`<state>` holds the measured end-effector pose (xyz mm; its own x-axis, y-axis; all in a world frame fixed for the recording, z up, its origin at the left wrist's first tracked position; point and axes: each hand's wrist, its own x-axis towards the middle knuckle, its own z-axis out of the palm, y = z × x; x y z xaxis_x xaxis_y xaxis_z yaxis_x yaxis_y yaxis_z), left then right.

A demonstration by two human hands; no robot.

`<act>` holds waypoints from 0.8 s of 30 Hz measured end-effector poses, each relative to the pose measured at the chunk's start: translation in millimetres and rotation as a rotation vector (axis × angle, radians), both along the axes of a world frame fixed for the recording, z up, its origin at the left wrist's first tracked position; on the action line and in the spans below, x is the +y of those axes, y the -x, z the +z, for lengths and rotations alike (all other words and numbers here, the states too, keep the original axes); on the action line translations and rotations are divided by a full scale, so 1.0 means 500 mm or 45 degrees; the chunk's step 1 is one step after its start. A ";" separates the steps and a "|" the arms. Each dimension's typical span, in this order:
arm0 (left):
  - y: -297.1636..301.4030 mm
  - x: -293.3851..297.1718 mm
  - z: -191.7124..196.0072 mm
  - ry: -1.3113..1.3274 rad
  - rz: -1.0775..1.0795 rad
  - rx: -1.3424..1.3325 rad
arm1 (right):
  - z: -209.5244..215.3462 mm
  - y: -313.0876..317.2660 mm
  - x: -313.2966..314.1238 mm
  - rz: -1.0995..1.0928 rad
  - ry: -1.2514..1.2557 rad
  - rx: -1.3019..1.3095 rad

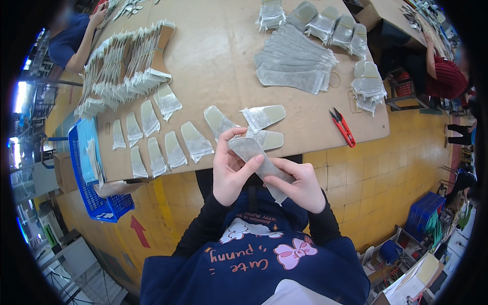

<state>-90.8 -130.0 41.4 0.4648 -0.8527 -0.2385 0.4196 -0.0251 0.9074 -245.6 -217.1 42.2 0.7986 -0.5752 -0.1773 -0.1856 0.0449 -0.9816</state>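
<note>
A tapered grey piece with a thin, cloth-like covering (245,148) is held at a slant over the table's front edge. My left hand (230,172) grips its upper end, thumb on the face and fingers behind. Lower down, my right hand (299,185) pinches it with the thumb on top. Just beyond my hands lie three pale green pieces with whitish covering, one of them a tapered piece (264,116) pointing right. To the left, several similar tapered pieces (175,150) lie in two rough rows.
Red-handled snips (343,128) lie at the right. Fanned grey sleeves (292,63) and banded bundles (369,84) sit at the far right. Stacked pieces (122,66) stand at the far left. A blue crate (96,201) adjoins the left edge. Co-workers sit at both sides.
</note>
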 end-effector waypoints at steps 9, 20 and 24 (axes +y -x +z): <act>0.000 0.013 0.001 0.192 -0.055 0.043 | 0.014 0.003 0.010 0.049 0.452 0.006; 0.006 0.012 -0.002 0.197 -0.060 0.109 | 0.011 -0.004 0.017 -0.022 0.538 -0.100; -0.009 -0.004 -0.007 0.009 -0.246 -0.568 | 0.008 0.015 0.003 -0.231 0.430 0.024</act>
